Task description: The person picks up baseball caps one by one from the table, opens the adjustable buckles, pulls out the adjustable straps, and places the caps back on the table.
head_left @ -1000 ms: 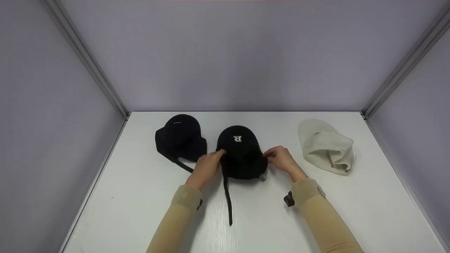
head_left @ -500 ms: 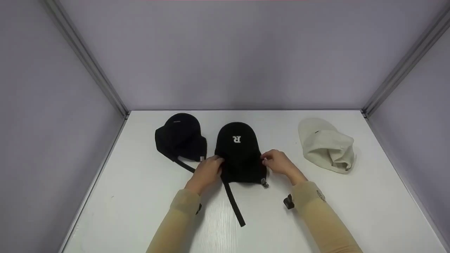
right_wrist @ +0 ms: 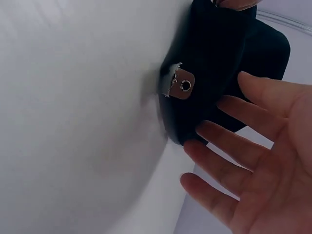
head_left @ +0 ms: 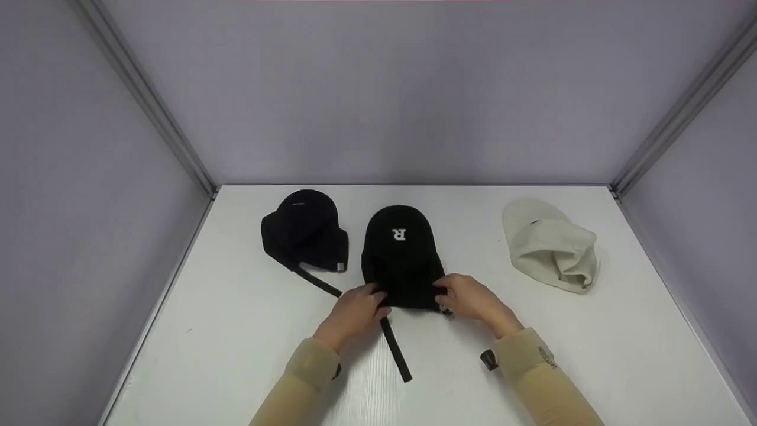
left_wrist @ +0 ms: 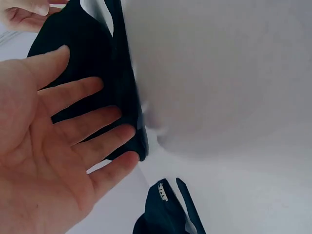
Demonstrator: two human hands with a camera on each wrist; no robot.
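So, blk R cap (head_left: 402, 263) on table (head_left: 207, 355); lt hand (head_left: 353, 312) at its near-left edge, rt hand (head_left: 473, 300) at near-right, both loosely spread. Dark cap (head_left: 304, 234) left of R cap, beige cap (head_left: 547, 249) well right.

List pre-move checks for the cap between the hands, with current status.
1. R cap lies between left hand and right hand: ok.
2. Letter side visible from above: ok, the white R shows in the head view.
3. No grip on the cap: ok, fingers of both hands are extended in the wrist views.
4. Strap tucked away: not ok, it trails out past the cap's near edge.
5. Fingertips pressing the cap: cannot tell.
6. Beige cap apart from both hands: ok.
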